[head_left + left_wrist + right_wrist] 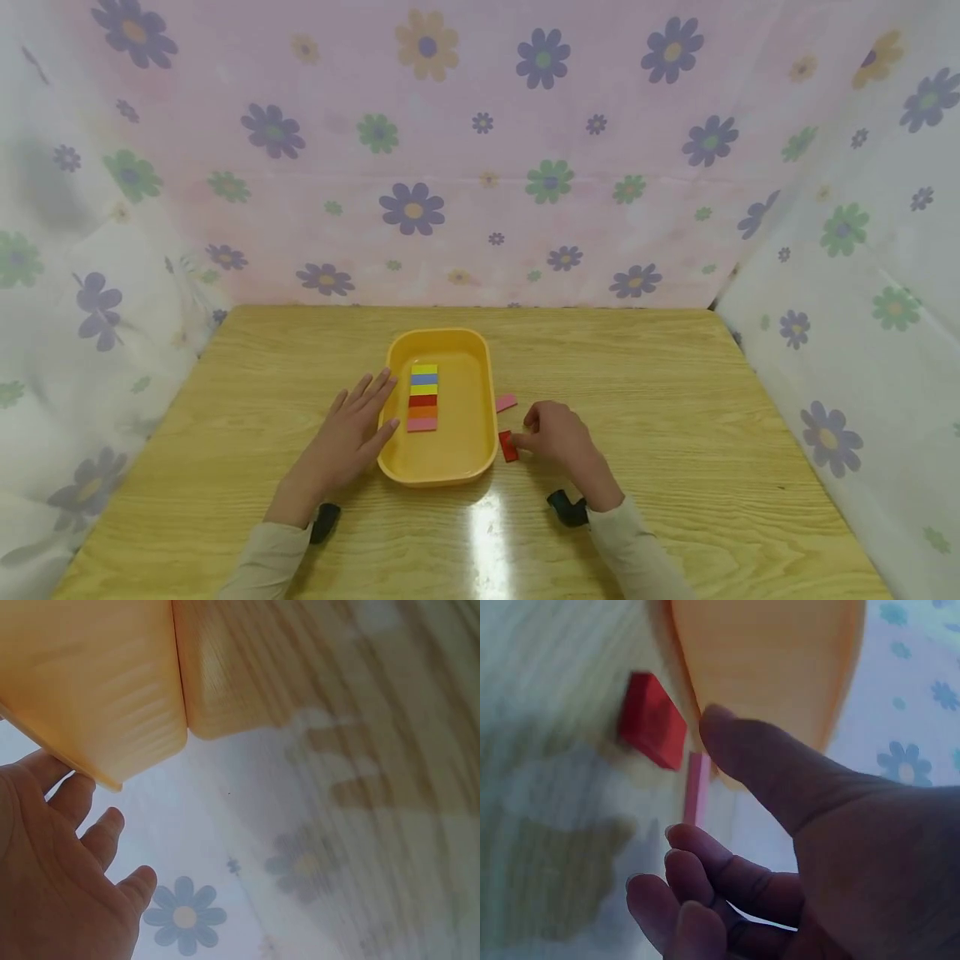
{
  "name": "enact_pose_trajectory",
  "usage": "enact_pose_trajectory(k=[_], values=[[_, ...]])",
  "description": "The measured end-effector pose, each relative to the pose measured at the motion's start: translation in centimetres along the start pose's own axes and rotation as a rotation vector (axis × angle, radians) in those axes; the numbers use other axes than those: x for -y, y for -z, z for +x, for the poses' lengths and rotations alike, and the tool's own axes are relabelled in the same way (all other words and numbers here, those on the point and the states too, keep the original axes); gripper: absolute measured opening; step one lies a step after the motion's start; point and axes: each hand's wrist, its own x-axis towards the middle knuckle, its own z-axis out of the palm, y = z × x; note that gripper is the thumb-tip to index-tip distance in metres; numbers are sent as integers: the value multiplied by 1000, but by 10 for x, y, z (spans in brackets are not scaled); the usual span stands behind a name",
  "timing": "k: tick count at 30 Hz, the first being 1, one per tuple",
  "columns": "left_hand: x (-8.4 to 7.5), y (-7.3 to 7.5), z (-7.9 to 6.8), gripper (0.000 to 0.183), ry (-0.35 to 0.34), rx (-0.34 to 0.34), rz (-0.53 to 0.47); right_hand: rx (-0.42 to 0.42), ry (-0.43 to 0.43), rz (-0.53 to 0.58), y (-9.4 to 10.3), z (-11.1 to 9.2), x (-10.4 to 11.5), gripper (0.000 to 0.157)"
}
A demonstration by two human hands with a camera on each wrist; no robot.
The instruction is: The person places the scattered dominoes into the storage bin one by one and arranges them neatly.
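A yellow tray [438,478] with raised sides stands on the table. Inside it, a column of flat blocks runs yellow, blue, yellow, red, orange and pink [422,425] from far to near. My left hand [348,440] rests at the tray's left rim, fingers extended; the left wrist view shows fingertips against the tray's side [97,690]. To the right of the tray, my right hand [562,435] hovers by a red block [509,447], thumb and fingers apart with nothing between them. Just beyond lies a pink block [506,403], also seen past the fingertips in the right wrist view.
The wooden table [660,375] extends on both sides of the tray. Flower-patterned cloth [480,150] hangs behind and at both sides. A dark device [567,509] sits at the right wrist, and another [326,522] at the left wrist.
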Motion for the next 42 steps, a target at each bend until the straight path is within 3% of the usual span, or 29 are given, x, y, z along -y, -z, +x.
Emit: enact_pose_trajectory(k=[5, 10, 14, 19, 42], values=[[1, 0, 1, 64, 1, 10, 10, -14, 40, 26, -17, -7, 0, 39], [3, -2, 1, 64, 6, 11, 17, -55, 53, 39, -25, -7, -2, 23], [4, -2, 0, 65, 16, 19, 15, -46, 50, 22, -24, -3, -5, 15], [5, -4, 1, 65, 6, 10, 6, -38, 58, 12, -22, 0, -7, 19], [3, -2, 0, 64, 11, 8, 17, 34, 262, 86, -24, 0, -17, 13]])
